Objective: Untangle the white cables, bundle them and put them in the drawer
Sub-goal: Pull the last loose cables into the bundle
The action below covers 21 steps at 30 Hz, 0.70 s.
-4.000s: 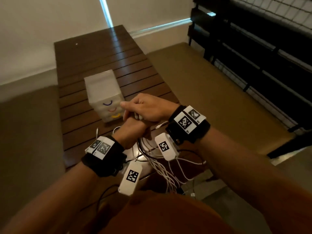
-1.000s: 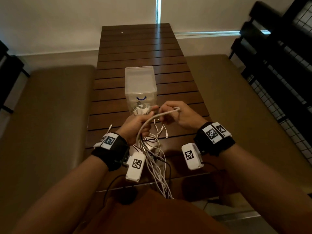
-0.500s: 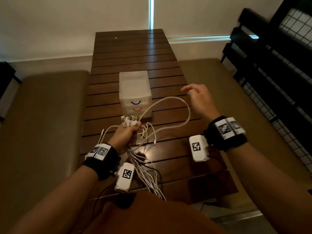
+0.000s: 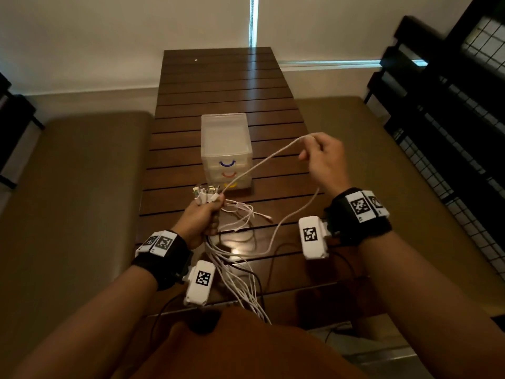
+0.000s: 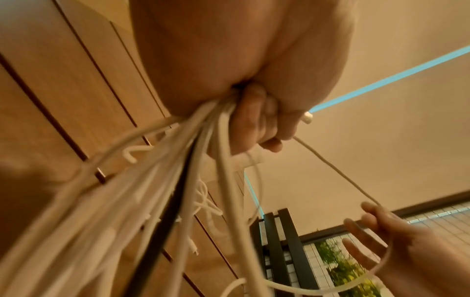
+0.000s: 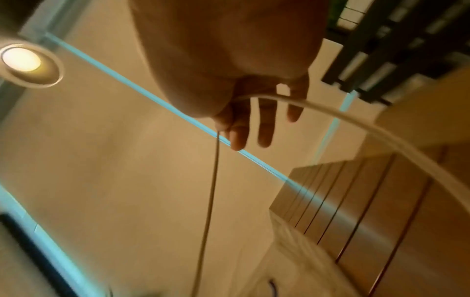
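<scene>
My left hand (image 4: 200,220) grips a bundle of white cables (image 4: 237,285) in a fist just above the table, with their plug ends (image 4: 206,194) sticking up out of it. In the left wrist view the strands (image 5: 162,180) fan down from the curled fingers (image 5: 254,124). My right hand (image 4: 314,149) is raised to the right and pinches one white cable (image 4: 262,162) between thumb and index finger, the other fingers (image 6: 264,124) spread. That cable hangs in a long loop back to the left fist. A translucent three-drawer unit (image 4: 226,143), drawers closed, stands just behind the left hand.
The dark slatted wooden table (image 4: 218,86) runs away from me to the wall. Padded benches flank it on the left (image 4: 76,187) and right (image 4: 382,149). A black slatted rack (image 4: 451,91) stands at the far right. Loose cable ends (image 4: 254,214) lie on the table.
My right hand has moved from beside the left fist out to the right and up, drawing one cable out of the bundle into a wide loop. The left fist has stayed put.
</scene>
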### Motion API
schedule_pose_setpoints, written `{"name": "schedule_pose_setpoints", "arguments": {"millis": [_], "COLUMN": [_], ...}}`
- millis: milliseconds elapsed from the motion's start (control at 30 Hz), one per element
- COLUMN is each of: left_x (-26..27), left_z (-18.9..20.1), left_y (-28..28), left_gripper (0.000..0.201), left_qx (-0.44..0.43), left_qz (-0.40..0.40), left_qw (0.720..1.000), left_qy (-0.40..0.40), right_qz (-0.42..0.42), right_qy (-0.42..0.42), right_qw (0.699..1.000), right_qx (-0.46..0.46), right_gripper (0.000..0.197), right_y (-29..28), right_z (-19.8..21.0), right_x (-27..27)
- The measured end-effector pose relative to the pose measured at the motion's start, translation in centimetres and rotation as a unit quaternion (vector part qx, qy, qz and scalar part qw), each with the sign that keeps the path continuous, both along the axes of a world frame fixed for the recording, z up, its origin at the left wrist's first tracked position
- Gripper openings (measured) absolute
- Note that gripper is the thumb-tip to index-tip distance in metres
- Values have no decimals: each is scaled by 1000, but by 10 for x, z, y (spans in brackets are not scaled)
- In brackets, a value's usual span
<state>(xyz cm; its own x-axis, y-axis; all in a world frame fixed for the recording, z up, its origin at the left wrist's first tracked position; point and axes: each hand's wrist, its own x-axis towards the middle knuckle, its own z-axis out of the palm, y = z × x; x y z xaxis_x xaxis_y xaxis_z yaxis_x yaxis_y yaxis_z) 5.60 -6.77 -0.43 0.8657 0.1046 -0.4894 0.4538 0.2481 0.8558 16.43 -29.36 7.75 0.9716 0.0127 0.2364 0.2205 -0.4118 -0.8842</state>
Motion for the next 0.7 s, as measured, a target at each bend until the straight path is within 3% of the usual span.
{"name": "schedule_pose_setpoints", "arguments": {"millis": [67,100,167,200,267,333,433,500,600,700], "left_x": [1,2,4,6,8,8,8,9,11,14], "left_z": [0,3,9,12,19,22,14,7,7,15], "left_y": [-3,-7,-17,-22,-30,-33,-27,-24,-27,-41], "left_gripper": [24,23,22,21,16,18,26,29,27,22], "left_qx": [18,29,47,58,81,80,45,28,22,82], "left_qz": [-2,-9,-34,-51,-88,-102,-75,-56,-50,-88], "left_qw": [1000,999,998,996,991,990,995,998,998,992], "left_qy": [-10,-17,-29,-37,-53,-60,-46,-30,-26,-38], "right_qz": [-16,-7,79,144,239,261,153,66,15,56], "right_qy": [3,-10,-48,-46,-10,22,4,-39,-25,-3], "right_qw": [990,969,910,889,877,905,980,996,990,931], "right_qx": [-139,-248,-404,-433,-416,-335,-128,-51,-135,-362], "right_gripper": [24,37,57,54,28,20,19,20,21,60], "right_y": [-4,0,18,29,42,41,29,14,-6,-10], "right_z": [0,-3,-8,-12,-19,-20,-7,7,13,5], "right_x": [-4,-11,-28,-38,-49,-47,-28,-16,-13,-31]}}
